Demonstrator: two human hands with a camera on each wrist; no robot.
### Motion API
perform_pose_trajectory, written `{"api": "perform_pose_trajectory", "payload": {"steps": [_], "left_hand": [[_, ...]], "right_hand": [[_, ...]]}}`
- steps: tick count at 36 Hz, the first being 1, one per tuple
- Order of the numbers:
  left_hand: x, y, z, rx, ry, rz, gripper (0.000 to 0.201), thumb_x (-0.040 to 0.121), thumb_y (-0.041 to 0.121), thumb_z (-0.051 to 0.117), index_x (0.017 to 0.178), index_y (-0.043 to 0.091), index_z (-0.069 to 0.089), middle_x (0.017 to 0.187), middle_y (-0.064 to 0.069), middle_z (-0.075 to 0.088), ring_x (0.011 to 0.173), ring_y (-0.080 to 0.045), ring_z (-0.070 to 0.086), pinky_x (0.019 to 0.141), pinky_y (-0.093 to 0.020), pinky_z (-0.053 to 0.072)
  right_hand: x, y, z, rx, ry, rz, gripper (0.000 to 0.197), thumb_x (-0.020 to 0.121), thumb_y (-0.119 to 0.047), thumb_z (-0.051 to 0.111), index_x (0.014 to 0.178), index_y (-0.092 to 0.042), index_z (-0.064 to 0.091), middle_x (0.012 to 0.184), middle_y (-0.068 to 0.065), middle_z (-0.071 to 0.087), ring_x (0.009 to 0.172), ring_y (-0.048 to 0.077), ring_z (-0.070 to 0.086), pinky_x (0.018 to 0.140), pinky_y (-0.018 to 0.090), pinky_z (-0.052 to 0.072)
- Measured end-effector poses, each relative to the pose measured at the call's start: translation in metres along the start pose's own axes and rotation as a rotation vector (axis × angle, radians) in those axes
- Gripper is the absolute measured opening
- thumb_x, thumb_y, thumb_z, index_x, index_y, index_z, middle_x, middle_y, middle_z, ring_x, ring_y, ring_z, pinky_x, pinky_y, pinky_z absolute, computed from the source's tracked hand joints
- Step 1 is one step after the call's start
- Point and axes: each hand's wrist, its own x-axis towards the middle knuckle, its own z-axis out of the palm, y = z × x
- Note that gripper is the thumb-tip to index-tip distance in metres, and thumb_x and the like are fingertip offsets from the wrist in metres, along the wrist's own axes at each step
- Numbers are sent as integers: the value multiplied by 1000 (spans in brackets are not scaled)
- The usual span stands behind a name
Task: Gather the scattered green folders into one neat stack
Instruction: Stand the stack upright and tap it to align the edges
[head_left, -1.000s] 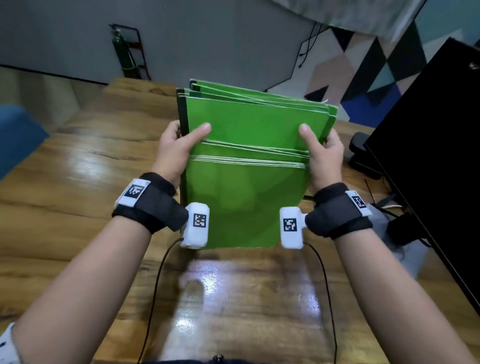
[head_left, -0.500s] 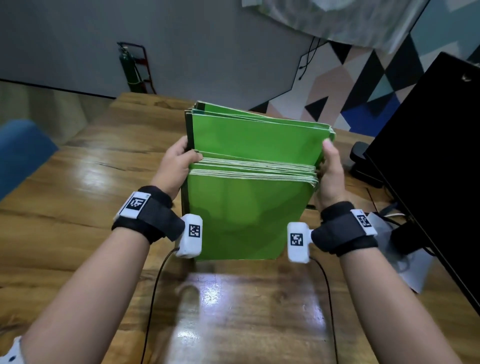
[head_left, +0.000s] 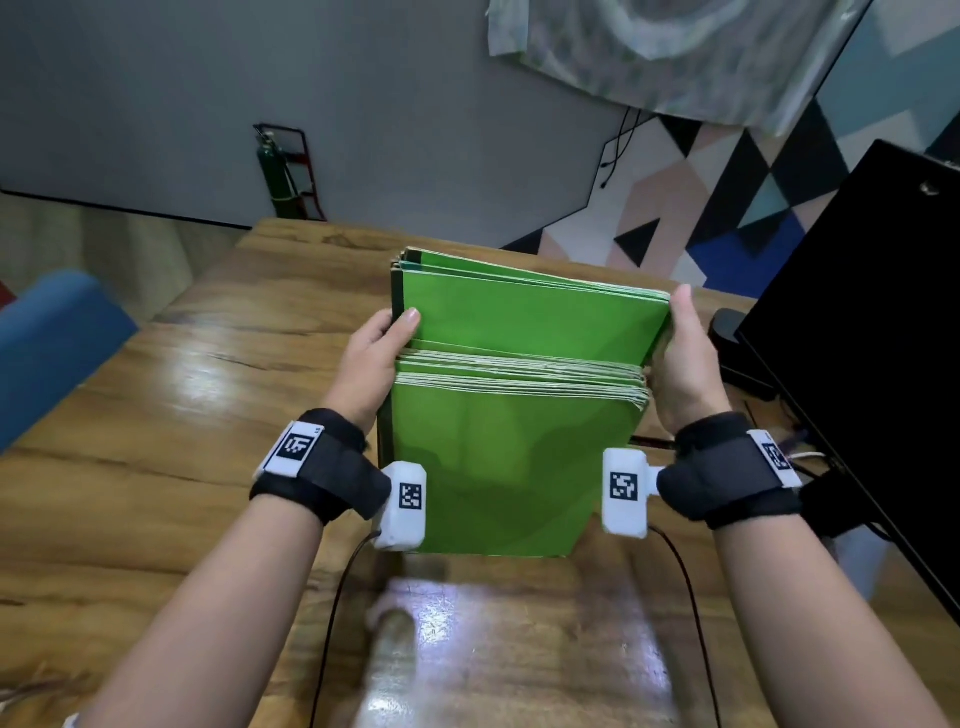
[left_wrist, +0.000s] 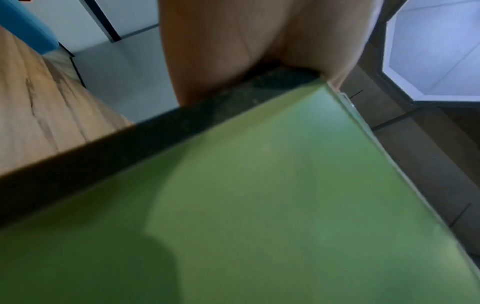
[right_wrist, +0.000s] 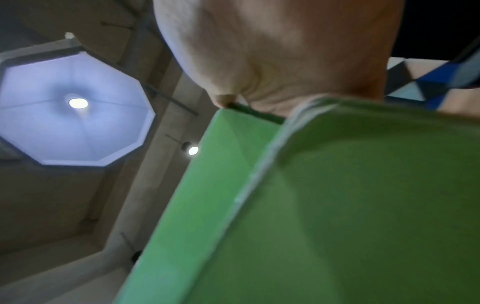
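A bundle of green folders (head_left: 498, 457) stands on edge on the wooden table (head_left: 171, 415), its lower edge on the wood. Several taller folders (head_left: 530, 317) at the back rise above the front ones. My left hand (head_left: 371, 358) grips the dark spine side, thumb laid on the front of a tall folder. My right hand (head_left: 680, 364) grips the open-edge side, fingers wrapped behind. The left wrist view shows the green folders (left_wrist: 259, 205) with a dark spine under my left hand (left_wrist: 246, 45). In the right wrist view my right hand (right_wrist: 285, 57) holds the green folders (right_wrist: 337, 205) by their top corner.
A large black monitor (head_left: 857, 338) stands close on the right, with a black device (head_left: 732, 338) and cables behind my right wrist. A blue chair (head_left: 47, 353) sits off the table's left edge. A green cylinder (head_left: 275, 176) stands on the floor beyond the table.
The bundle has dropped lower and the folders' top edges have drawn closer together. My right hand has shifted from a thumb on the front to clasping the right edge.
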Motion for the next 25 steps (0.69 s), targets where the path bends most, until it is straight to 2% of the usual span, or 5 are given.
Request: {"api": "perform_pose_trajectory", "payload": {"steps": [3,7,14,20,25], "left_hand": [[2,2,1,19,-5,-15,24,94,6,46,110,19,60,107,-2,67,99,-23,61,91,-43,49],[4,8,3,15,-73,1,54,83,-13,40,122,22,52,112,1,64,97,-17,59,80,-31,49],[4,7,1,14,-55,-11,26,92,4,50,106,22,62,108,0,68,98,-20,62,89,-40,49],[7,8,1,36,-49,-33,43,92,-9,37,109,23,59,111,1,66,99,-18,61,91,-38,47],[6,9,2,4,-61,-56,47,93,-11,32,121,19,55,119,-6,63,103,-21,60,91,-37,47]], "right_hand": [[-14,21,-2,28,-92,64,70,94,-62,15,133,-16,52,130,5,61,123,20,55,104,39,41],[-26,43,-1,60,-15,106,74,92,-65,19,131,-13,54,128,10,62,121,24,57,105,44,43],[-13,21,2,-5,-60,13,64,95,-61,15,122,-21,57,115,-10,69,109,3,62,97,24,47],[1,-31,39,-705,216,-511,51,92,-43,43,137,-19,42,139,-1,45,127,11,41,110,43,31],[-13,-50,89,-1250,-47,-749,53,96,-49,33,144,-27,33,149,-6,36,139,16,28,111,45,16]]}}
